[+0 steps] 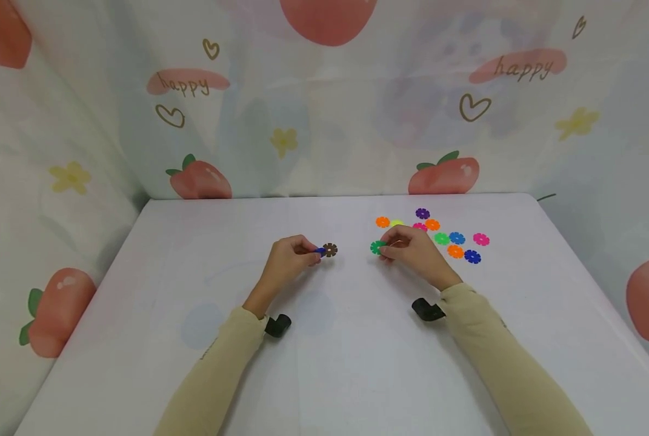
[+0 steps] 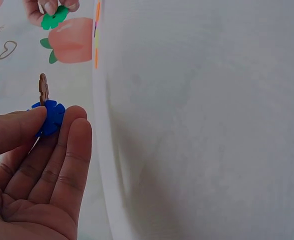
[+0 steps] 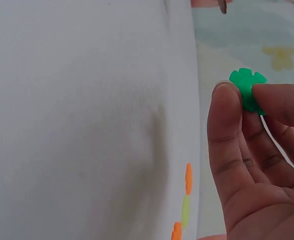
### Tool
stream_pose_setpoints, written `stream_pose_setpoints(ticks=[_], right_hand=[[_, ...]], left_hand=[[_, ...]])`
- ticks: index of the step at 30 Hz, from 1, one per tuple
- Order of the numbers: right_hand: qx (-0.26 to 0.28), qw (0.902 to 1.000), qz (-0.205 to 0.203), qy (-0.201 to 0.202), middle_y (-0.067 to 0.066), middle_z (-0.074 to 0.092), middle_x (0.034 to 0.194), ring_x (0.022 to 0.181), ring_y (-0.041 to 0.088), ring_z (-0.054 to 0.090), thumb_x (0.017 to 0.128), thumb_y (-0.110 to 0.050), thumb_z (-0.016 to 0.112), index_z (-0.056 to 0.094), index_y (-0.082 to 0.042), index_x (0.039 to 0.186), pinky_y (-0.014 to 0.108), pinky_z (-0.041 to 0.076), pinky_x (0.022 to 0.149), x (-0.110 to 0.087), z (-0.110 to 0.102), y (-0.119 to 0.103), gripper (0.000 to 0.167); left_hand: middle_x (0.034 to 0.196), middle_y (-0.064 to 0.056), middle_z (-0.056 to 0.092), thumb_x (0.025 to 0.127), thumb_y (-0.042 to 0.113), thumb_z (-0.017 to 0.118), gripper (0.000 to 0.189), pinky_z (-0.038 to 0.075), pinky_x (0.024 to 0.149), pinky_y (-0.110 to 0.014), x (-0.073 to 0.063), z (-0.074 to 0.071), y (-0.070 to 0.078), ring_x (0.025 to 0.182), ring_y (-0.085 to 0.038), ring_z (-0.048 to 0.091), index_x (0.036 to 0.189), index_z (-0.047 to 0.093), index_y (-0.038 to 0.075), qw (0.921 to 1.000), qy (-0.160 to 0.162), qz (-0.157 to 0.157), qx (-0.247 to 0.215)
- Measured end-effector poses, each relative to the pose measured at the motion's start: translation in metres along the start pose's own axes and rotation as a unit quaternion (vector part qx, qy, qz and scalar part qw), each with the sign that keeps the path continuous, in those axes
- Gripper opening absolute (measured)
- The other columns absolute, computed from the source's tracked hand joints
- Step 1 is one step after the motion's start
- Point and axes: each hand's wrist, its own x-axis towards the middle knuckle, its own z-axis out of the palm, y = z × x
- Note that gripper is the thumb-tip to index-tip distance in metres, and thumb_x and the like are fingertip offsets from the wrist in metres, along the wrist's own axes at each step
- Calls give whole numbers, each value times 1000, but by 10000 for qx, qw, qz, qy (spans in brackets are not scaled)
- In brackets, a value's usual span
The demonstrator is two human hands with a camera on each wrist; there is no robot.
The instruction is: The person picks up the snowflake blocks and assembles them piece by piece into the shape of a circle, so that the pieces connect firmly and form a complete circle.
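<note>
My left hand (image 1: 291,254) pinches a blue snowflake disc (image 2: 52,118) between thumb and fingers. A brown snowflake disc (image 1: 330,249) is slotted into the blue one, standing crosswise to it on the side facing the other hand. Across a gap to the right, my right hand (image 1: 408,251) pinches a green snowflake disc (image 3: 247,90) by its edge, with notches showing around its rim. Both hands are held above the white table (image 1: 302,375). In the left wrist view the green disc is also seen, apart from the brown one.
Behind and right of the right hand, several loose discs lie flat, among them a purple disc (image 1: 423,213), an orange disc (image 1: 382,222), a pink disc (image 1: 481,239) and a dark blue disc (image 1: 472,257). A printed cloth (image 1: 335,109) hangs along the table's far edge.
</note>
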Motion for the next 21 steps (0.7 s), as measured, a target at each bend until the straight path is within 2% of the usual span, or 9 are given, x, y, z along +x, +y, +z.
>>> stream_pose_setpoints(ticks=[5,11,21], right_hand=[[308,9995,-68,-93,16,75,102,93,32,75,102,-11,75,67,2,115,27,58,87,3,10,-6,20],[491,9985,-54,-230,15,77,101,93,31,76,102,-9,74,66,1,113,28,59,88,6,20,-13,17],[814,9956,-252,-381,18,75,101,94,34,76,101,-3,72,66,4,110,31,61,87,8,34,-17,13]], left_hand=[[93,-11,77,94,-7,76,8,61,80,-30,0,5,1,86,-22,75,93,73,0,10000,-71,13,-25],[93,-10,76,94,-7,76,8,61,79,-30,1,12,5,85,-21,74,94,72,0,9999,-87,55,36],[94,-10,77,95,-6,76,8,61,81,-30,-1,20,7,86,-20,75,95,72,1,9999,-85,84,29]])
